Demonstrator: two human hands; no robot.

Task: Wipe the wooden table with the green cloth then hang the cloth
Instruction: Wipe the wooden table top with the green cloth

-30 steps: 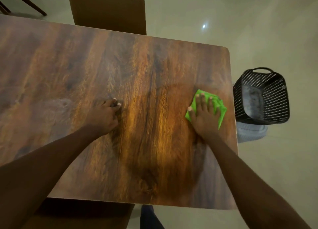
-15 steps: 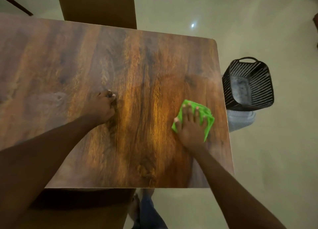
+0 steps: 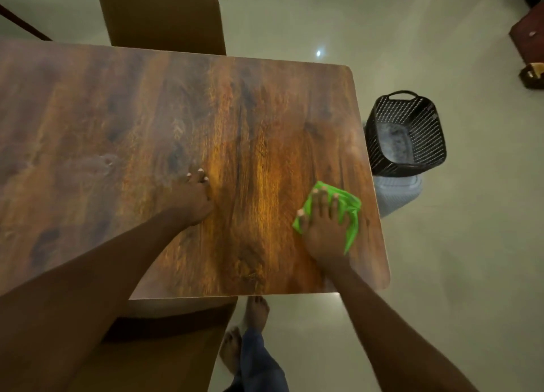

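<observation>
1. Drawn back toward the near edge since a second ago, the right hand point(image 3: 322, 229) and the green cloth point(image 3: 351, 212) now sit lower along the right side of the tabletop point(image 3: 147, 112). The left hand point(image 3: 191, 200) stays planted at about the same spot.
2. The green cloth lies bunched flat on the wood at about 4 o'clock on the tabletop, close to its right edge but not over it.
3. The right hand's fingers point(image 3: 322, 199) are straight and slightly spread on top of the cloth, pressing it down rather than gripping it. The thumb rests at the cloth's 9 o'clock edge.
4. The left hand is near the middle of the tabletop. Its fingers point(image 3: 200, 179) are loosely bent with the tips on the bare wood, and it holds nothing; it looks like a brace.
5. A black perforated basket point(image 3: 409, 132) stands on the floor at 3 o'clock, just off the tabletop's end. A brown chair point(image 3: 162, 15) is tucked in at 12 o'clock and another chair point(image 3: 164, 347) at 7 o'clock.
6. The step in hand is the wiping. The duller stretch of wood toward 9 o'clock suggests much of the surface is still to do.
7. The next move likely calls for sweeping the cloth toward 9 o'clock under steady flat pressure and keeping it from sliding off the right edge. No hanging place is visible here.
</observation>
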